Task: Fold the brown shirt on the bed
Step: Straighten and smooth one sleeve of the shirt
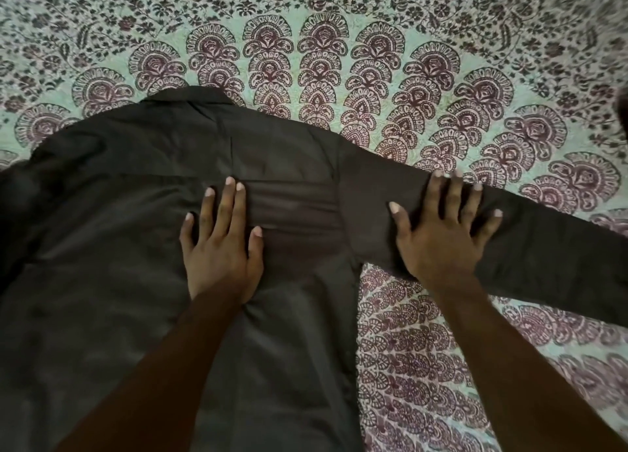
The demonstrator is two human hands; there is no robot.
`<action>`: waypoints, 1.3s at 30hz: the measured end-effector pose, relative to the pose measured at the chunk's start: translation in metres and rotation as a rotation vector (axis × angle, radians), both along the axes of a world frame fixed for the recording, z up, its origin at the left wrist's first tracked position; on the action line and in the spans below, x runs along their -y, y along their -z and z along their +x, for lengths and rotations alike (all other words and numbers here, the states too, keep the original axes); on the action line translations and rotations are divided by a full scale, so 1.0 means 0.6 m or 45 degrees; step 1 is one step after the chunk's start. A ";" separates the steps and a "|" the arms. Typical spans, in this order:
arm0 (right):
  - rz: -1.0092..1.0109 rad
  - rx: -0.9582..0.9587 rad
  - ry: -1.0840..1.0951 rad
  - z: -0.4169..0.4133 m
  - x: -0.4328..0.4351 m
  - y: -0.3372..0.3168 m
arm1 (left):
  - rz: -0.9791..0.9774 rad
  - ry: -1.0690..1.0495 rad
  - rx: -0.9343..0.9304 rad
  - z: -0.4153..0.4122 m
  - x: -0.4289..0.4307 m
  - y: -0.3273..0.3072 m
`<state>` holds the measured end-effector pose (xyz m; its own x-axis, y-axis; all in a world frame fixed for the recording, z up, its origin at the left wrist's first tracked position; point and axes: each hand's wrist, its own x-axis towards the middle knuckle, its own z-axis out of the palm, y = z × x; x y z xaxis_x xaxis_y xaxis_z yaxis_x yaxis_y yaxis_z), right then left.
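1. Looking straight down at a brown shirt (119, 213) spread out flat, collar (185, 94) at the far end.
2. Lying on a pale green bedspread (339, 43) printed all over with maroon paisley and floral stuff.
3. Got the left hand (222, 244) flat on the shirt's body, fingers straight and close together, pointing away.
4. Got the right hand (441, 234) flat on the sleeve (550, 247), right by the shoulder seam, fingers spread wide.
5. Can see that sleeve stretched out to the right, running off the frame edge.
6. Can spot a few horizontal creases (292, 210) in the fabric between the two hands.
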<state>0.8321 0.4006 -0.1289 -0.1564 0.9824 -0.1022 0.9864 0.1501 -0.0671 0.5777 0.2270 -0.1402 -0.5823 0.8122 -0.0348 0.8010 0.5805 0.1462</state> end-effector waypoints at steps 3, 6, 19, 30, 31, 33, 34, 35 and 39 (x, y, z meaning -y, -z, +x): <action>0.000 -0.068 -0.263 -0.047 0.026 -0.006 | -0.014 0.007 0.019 0.002 -0.002 -0.002; -0.091 -0.142 -0.471 -0.041 0.054 0.002 | -0.018 -0.011 0.046 0.013 -0.004 -0.012; -0.136 -0.082 0.137 0.295 0.007 -0.020 | -0.067 0.769 0.316 0.308 -0.178 -0.047; -0.061 -0.027 0.088 0.460 -0.015 -0.017 | -0.422 0.557 0.274 0.382 -0.226 -0.035; -0.064 -0.022 0.009 0.467 -0.017 -0.020 | -0.434 0.552 0.278 0.383 -0.228 -0.038; -0.057 0.002 -0.162 0.487 -0.020 -0.022 | -0.440 0.539 0.281 0.385 -0.229 -0.041; -0.065 0.002 -0.171 0.500 -0.022 -0.021 | -0.441 0.534 0.284 0.385 -0.228 -0.042; -0.067 -0.002 -0.117 0.512 -0.025 -0.021 | -0.437 0.533 0.282 0.386 -0.228 -0.042; -0.065 0.005 0.156 0.494 -0.032 -0.038 | -0.407 0.540 0.276 0.385 -0.228 -0.039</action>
<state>1.1282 0.4195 -0.1062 -0.0353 0.9876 -0.1533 0.9974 0.0252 -0.0678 0.8088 0.3640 -0.1166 -0.1601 0.9025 -0.3998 0.9447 0.2575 0.2031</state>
